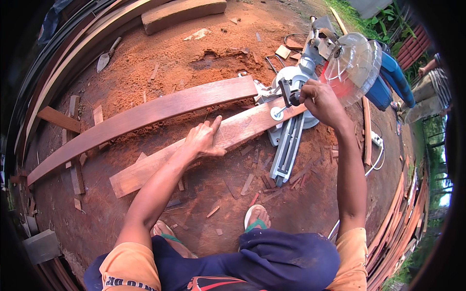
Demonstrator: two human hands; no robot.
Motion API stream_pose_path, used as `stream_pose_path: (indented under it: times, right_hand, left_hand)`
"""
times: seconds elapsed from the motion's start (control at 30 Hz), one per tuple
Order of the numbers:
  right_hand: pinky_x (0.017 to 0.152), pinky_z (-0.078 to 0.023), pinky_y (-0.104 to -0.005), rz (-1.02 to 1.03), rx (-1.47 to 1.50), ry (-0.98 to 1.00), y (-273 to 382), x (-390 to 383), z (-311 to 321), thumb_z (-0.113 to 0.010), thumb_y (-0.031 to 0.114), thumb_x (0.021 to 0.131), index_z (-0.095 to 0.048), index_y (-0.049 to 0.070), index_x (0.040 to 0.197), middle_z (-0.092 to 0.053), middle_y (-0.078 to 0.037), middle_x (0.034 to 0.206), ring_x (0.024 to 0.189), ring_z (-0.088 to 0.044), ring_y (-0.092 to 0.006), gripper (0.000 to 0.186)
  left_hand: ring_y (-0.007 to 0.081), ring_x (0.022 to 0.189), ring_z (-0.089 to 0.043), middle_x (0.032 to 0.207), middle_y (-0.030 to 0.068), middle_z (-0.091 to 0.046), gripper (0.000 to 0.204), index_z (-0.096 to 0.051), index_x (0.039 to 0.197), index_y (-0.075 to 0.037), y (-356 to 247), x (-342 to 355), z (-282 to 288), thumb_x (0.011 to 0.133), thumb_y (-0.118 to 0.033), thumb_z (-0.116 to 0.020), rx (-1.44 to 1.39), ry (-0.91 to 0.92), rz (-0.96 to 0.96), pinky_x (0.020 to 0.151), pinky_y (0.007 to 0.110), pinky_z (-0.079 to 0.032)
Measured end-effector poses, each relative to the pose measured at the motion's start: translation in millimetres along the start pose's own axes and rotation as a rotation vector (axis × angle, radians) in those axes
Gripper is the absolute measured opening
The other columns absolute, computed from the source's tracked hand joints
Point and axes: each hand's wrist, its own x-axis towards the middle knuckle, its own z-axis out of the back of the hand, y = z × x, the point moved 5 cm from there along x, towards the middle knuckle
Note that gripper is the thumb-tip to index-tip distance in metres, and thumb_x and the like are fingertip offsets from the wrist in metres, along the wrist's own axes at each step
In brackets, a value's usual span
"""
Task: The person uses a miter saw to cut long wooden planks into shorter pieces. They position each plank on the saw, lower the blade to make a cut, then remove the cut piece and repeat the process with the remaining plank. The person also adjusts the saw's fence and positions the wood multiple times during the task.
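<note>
A reddish wooden board (245, 125) lies slantwise in front of me, its far right end on the bed of a mitre saw (291, 77). My left hand (203, 139) rests on top of this board with fingers spread. At the saw, my right hand (321, 102) is closed round the black knob of a hold-down clamp (286, 91). The clamp's round pad (276, 113) sits on the board's upper face. Just right of my right hand is the saw's clear blade guard (357, 63), with the blue motor housing (381, 92) behind it.
A longer plank (155, 114) lies beyond the board. Sawdust (170, 53) and offcuts litter the ground, with a trowel (108, 56) at the far left. Timber is stacked along the left and right (395, 228). A power strip (376, 139) and another person (429, 92) are at the right.
</note>
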Motion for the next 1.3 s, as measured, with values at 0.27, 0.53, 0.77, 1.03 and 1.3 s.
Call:
stream_pose_path:
  times: [0.27, 0.53, 0.77, 1.03, 1.3]
  right_hand:
    - [0.087, -0.057, -0.0383, -0.295, 0.418, -0.344, 42, -117, -92, -0.066, 0.0, 0.091, -0.068, -0.004, 0.115, -0.07, -0.018, 0.111, 0.099, -0.072, -0.0332, 0.025]
    - [0.13, -0.02, -0.0434, -0.618, 0.26, -0.26, -57, -92, -191, -0.064, 0.021, 0.095, -0.029, -0.014, 0.156, -0.03, -0.033, 0.165, 0.158, -0.024, -0.0407, 0.079]
    - [0.131, -0.013, -0.0473, -0.567, 0.182, -0.104, -73, -79, -196, -0.063, 0.018, 0.086, -0.02, -0.018, 0.157, -0.021, -0.043, 0.163, 0.158, -0.015, -0.0488, 0.091]
    - [0.131, -0.013, -0.045, -0.524, 0.219, -0.013, -87, -86, -193, -0.059, 0.016, 0.084, -0.017, -0.012, 0.161, -0.018, -0.036, 0.167, 0.16, -0.011, -0.0439, 0.092]
    - [0.131, -0.015, -0.0453, -0.544, 0.156, -0.024, -76, -79, -189, -0.057, 0.011, 0.081, -0.021, -0.014, 0.159, -0.023, -0.039, 0.164, 0.158, -0.018, -0.046, 0.089]
  left_hand:
    - [0.0432, 0.113, -0.065, 0.121, 0.0293, -0.063, 0.127, -0.031, 0.164, -0.008, 10, 7, 19, 0.059, -0.054, -0.087, 0.047, 0.025, 0.03, 0.099, 0.051, -0.055]
    - [0.0432, 0.108, -0.068, 0.115, 0.0277, -0.065, 0.125, -0.034, 0.163, -0.007, 7, 4, 14, 0.059, -0.051, -0.088, 0.021, 0.022, 0.043, 0.098, 0.052, -0.056]
    - [0.0405, 0.109, -0.066, 0.115, 0.0252, -0.066, 0.126, -0.036, 0.162, -0.005, 4, 4, 14, 0.056, -0.052, -0.086, 0.019, 0.01, 0.052, 0.1, 0.052, -0.057]
    - [0.0402, 0.112, -0.065, 0.123, 0.0243, -0.06, 0.126, -0.029, 0.165, -0.013, -13, 14, 12, 0.062, -0.059, -0.085, 0.105, 0.02, 0.02, 0.094, 0.054, -0.057]
    - [0.0375, 0.104, -0.063, 0.117, 0.0188, -0.057, 0.119, -0.033, 0.165, -0.026, -89, 83, 2, 0.067, -0.066, -0.086, 0.196, -0.103, -0.137, 0.085, 0.051, -0.055]
